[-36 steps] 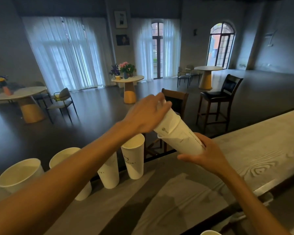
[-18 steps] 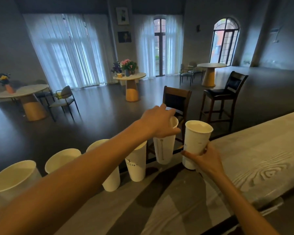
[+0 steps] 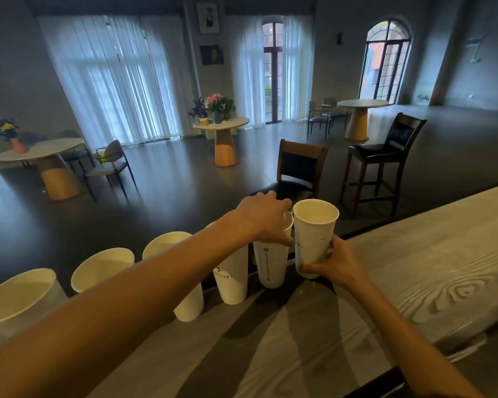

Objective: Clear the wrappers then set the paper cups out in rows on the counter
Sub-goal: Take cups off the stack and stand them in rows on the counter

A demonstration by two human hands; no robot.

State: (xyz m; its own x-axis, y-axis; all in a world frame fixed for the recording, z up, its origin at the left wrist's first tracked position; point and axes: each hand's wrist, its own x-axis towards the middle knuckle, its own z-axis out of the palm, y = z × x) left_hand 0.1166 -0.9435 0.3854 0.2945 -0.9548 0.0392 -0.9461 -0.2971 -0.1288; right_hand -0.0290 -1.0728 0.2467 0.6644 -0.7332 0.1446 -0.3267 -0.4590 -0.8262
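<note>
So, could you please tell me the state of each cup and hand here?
Left hand: grips the rim of the fifth cup, which stands upright on the counter.
Right hand: holds the sixth cup upright near its base.
Four cups to the left: upright, open side up, in a row.

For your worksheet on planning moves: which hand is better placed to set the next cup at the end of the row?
Right. The right hand already grips the free cup beside the row's last cup, over the counter. The left hand is busy gripping that last cup's rim.
</note>
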